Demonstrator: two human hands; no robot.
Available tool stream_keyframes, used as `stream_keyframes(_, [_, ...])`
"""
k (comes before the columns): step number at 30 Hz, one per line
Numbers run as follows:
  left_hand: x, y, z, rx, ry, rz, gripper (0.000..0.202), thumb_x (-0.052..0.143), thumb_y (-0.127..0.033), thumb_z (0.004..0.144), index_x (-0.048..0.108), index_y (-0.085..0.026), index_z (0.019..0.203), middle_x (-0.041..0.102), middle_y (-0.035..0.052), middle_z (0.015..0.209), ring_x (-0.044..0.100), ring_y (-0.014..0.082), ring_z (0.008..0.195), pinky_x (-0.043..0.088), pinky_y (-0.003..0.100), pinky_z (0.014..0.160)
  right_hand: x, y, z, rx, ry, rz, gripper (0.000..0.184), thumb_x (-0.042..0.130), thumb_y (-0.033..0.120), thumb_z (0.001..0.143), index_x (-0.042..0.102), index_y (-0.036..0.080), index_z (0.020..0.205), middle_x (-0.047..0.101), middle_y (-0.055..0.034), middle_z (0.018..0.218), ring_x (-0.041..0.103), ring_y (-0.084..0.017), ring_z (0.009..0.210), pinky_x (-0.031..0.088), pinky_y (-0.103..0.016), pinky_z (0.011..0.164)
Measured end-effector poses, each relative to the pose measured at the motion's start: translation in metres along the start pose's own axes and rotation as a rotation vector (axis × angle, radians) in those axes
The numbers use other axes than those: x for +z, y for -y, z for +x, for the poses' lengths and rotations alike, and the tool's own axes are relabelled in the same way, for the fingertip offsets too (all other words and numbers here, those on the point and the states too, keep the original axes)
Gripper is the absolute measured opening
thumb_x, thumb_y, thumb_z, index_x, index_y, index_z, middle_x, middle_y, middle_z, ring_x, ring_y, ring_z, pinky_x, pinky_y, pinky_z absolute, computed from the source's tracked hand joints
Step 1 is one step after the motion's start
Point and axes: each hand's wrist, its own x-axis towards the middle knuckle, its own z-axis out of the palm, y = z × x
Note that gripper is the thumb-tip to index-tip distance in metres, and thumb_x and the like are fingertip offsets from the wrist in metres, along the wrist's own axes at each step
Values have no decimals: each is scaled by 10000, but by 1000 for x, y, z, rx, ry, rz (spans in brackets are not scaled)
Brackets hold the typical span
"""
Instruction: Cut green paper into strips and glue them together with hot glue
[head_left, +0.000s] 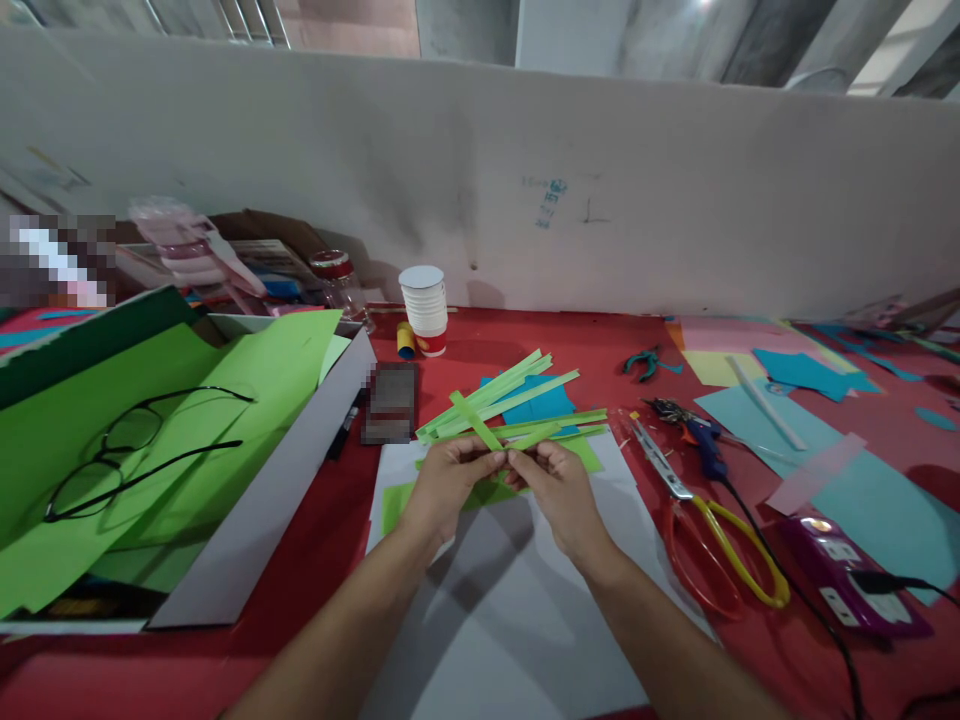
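Observation:
My left hand (447, 482) and my right hand (559, 485) meet over a white sheet (495, 610) on the red table (337, 520). Both pinch light green paper strips (495, 436) that cross between the fingertips. One strip points up and left, another runs right. Just behind them lies a loose pile of green strips (499, 395) on a blue paper piece (544, 403). A green paper scrap (397, 500) lies under my left hand.
Red and yellow scissors (712, 530) and a blue glue gun (701, 440) lie to the right, with a purple power strip (847, 580). Stacked paper cups (424, 308) stand at the back. A box with green sheets and eyeglasses (127, 450) sits left. Small pliers (646, 362) lie behind.

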Motion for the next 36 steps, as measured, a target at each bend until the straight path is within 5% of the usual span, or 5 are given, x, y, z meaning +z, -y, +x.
stream_keyframes(14, [-3, -1, 3, -84, -88, 21, 174, 794, -206, 481, 668, -137, 580, 569, -6, 494, 490, 100, 490, 346, 238, 523, -13, 16, 5, -163, -159, 19, 214, 678, 374, 737, 621, 173, 694, 560, 37, 576, 478, -79, 508, 365, -206, 495])
stream_keyframes(20, [-4, 1, 5, -104, -167, -121, 122, 760, -108, 511, 644, -126, 544, 571, -14, 491, 493, 72, 476, 359, 196, 486, -11, 14, 5, -116, -316, 223, 170, 582, 365, 765, 575, 197, 737, 581, 33, 577, 484, -93, 493, 346, -212, 473])
stream_keyframes(24, [-2, -3, 7, -210, -204, -375, 106, 725, -58, 584, 640, -121, 576, 630, 7, 568, 564, 74, 527, 446, 168, 528, -4, 4, 2, 2, -71, 63, 180, 649, 347, 700, 609, 190, 778, 611, 24, 674, 510, -95, 532, 386, -222, 518])
stream_keyframes(27, [1, -5, 7, -258, -225, -452, 142, 702, -30, 615, 616, -124, 550, 620, -1, 543, 558, 65, 500, 472, 160, 538, 3, -2, -3, -51, 67, -26, 247, 688, 351, 695, 622, 199, 878, 612, 22, 758, 515, -98, 570, 409, -231, 556])
stream_keyframes(36, [3, 3, 5, -159, -153, -451, 204, 831, -114, 468, 660, -127, 579, 614, -19, 538, 512, 64, 482, 435, 180, 503, 0, -7, -2, -208, 94, -189, 176, 644, 352, 777, 624, 195, 854, 621, 2, 745, 551, -130, 640, 439, -245, 596])
